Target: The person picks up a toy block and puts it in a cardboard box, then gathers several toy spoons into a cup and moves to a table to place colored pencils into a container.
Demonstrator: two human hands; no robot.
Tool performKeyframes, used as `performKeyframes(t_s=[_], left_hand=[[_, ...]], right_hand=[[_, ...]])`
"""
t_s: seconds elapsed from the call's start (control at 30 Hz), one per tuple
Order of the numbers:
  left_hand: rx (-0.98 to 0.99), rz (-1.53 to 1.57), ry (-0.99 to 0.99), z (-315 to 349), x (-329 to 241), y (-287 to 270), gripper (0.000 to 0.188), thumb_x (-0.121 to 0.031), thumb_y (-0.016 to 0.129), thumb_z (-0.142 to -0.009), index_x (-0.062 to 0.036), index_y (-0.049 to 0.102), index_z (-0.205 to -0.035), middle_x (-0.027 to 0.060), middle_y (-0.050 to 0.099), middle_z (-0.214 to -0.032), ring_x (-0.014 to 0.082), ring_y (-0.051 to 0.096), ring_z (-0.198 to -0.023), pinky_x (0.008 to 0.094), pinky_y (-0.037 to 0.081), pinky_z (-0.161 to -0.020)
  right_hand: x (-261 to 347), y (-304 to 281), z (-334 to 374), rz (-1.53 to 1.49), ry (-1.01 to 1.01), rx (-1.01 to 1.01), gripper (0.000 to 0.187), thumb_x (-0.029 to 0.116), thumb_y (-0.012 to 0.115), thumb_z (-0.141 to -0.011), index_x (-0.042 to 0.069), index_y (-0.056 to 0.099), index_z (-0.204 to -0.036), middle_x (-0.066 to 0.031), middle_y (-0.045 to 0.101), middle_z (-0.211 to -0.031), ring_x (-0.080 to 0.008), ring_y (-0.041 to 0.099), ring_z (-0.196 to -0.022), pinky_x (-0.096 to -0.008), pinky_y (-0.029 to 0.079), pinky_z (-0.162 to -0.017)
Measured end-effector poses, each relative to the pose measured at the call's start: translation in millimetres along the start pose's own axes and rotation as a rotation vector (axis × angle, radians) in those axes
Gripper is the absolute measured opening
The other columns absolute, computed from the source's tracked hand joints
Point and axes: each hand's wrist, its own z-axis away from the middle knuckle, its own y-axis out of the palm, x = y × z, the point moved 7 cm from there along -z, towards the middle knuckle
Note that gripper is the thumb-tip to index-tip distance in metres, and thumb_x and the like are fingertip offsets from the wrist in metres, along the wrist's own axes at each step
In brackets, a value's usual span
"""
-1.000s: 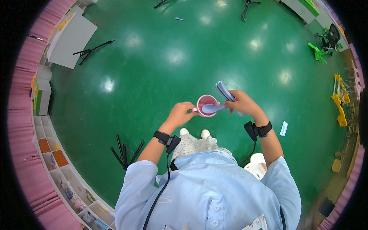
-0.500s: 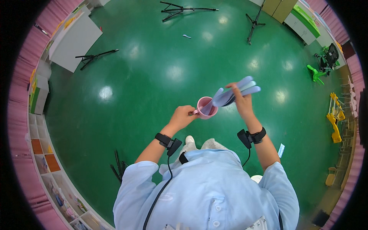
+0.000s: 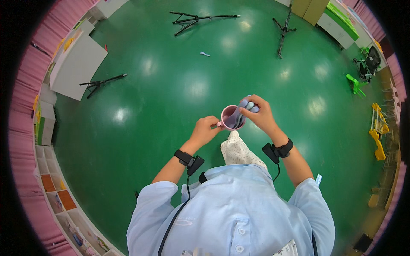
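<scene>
Spoons (image 3: pixel 236 115) lowered into pink mug (image 3: pixel 227 112), right hand (image 3: pixel 261 116) clasping their upper ends, left hand (image 3: pixel 204 130) pinching mug handle (image 3: pixel 220 124)

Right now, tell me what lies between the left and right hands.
In the head view, the pink cup lies between the left hand and right hand, with spoons slanting into it.

1 head fisheye | facing down | near above hands (image 3: pixel 204 129) | rim details uncertain

Left fingers (image 3: pixel 210 120) on mug (image 3: pixel 227 112), right fingers (image 3: pixel 256 100) on spoons (image 3: pixel 237 113)
</scene>
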Motion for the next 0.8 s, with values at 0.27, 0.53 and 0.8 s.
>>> performKeyframes(t_s=[0.27, 0.53, 0.8], left_hand=[[-0.051, 0.025, 0.026, -118.6, 7.7, -31.9, 0.014, -0.007, 0.072, -0.078, 0.0028, 0.067, -0.086, 0.0111, 0.065, -0.084, 0.0211, 0.064, -0.073, 0.0295, 0.053, -0.068], [-0.101, 0.062, 0.056, -222.6, 26.8, -58.7, 0.013, -0.007, 0.072, -0.077, 0.0015, 0.067, -0.086, 0.0105, 0.065, -0.086, 0.0208, 0.064, -0.074, 0.0302, 0.053, -0.065], [-0.089, 0.074, 0.046, -320.3, 69.2, -85.3, 0.015, -0.013, 0.072, -0.077, -0.0002, 0.066, -0.082, 0.0115, 0.064, -0.080, 0.0265, 0.061, -0.068, 0.0345, 0.048, -0.061]], right_hand=[[-55.2, -47.4, -120.7, 0.150, 0.117, -0.051, 0.032, 0.018, 0.073, -0.079, 0.002, 0.062, -0.104, -0.0039, 0.061, -0.091, -0.0101, 0.057, -0.080, -0.0258, 0.049, -0.072], [-116.9, -34.9, -212.0, -0.540, 0.464, 0.038, 0.045, 0.022, 0.072, -0.084, 0.007, 0.053, -0.121, -0.0051, 0.061, -0.106, -0.0135, 0.060, -0.085, -0.0292, 0.050, -0.080], [-159.1, -40.6, -329.3, -0.360, 0.480, 0.041, 0.032, 0.018, 0.074, -0.081, 0.008, 0.061, -0.108, -0.0003, 0.062, -0.088, -0.0086, 0.060, -0.076, -0.0246, 0.051, -0.060]])
